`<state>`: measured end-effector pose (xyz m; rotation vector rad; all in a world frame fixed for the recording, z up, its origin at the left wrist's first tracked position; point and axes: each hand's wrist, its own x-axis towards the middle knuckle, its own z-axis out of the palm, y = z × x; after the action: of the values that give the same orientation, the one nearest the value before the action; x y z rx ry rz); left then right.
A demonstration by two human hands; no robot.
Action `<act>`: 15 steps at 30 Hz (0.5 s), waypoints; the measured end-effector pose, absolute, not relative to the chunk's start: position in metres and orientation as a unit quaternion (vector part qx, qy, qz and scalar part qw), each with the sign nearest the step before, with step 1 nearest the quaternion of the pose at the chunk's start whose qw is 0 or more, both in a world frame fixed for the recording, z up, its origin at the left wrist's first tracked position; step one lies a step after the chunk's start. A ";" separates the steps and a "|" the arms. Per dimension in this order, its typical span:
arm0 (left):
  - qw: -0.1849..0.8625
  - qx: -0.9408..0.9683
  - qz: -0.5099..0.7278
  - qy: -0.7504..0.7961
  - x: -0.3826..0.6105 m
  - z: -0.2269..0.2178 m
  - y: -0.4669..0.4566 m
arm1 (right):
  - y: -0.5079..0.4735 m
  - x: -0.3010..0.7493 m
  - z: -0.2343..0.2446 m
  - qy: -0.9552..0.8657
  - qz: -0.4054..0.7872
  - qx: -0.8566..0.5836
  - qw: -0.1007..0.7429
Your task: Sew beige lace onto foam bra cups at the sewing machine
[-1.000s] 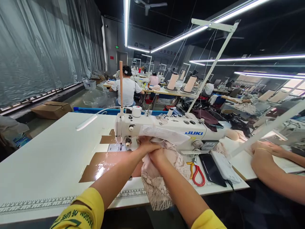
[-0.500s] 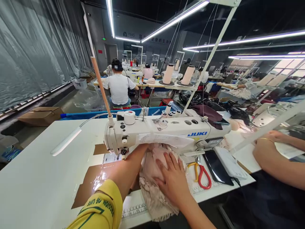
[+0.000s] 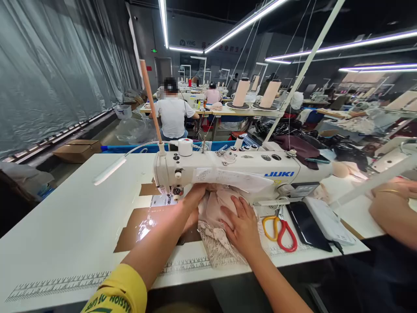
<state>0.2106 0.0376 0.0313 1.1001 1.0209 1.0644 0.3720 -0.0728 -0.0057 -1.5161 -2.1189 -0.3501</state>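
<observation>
A bundle of pale pink lace fabric lies on the white table under the arm of a white JUKI sewing machine. My right hand rests flat on top of the fabric, fingers spread. My left hand reaches under the machine arm at the fabric's left edge, close to the needle area; its fingers are curled onto the cloth.
Yellow and red scissors and a black phone lie right of the fabric. A gooseneck lamp hangs over the table's left. Another person's arm rests at the right edge. Thread cones and other workers sit beyond.
Both hands were clasped together on the fabric a second ago. My right hand has since spread flat on the bundle, and my left has slid toward the needle. The view shifted slightly.
</observation>
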 end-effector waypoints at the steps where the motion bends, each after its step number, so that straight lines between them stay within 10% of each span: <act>1: 0.609 0.479 0.451 0.443 0.202 0.031 0.026 | -0.074 0.372 -0.006 -0.781 -0.132 -0.555 0.256; 9: 0.256 0.828 0.178 0.467 0.086 0.027 -0.113 | -0.078 0.385 -0.006 -0.789 -0.146 -0.532 0.270; 15: 0.082 0.822 0.200 0.528 0.057 -0.013 -0.165 | -0.099 0.354 0.019 -0.804 -0.164 -0.454 0.348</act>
<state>0.0570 -0.1650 -0.0128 2.4544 1.5761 0.5964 0.3543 -0.0985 0.0188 -1.1770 -2.0838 -0.4255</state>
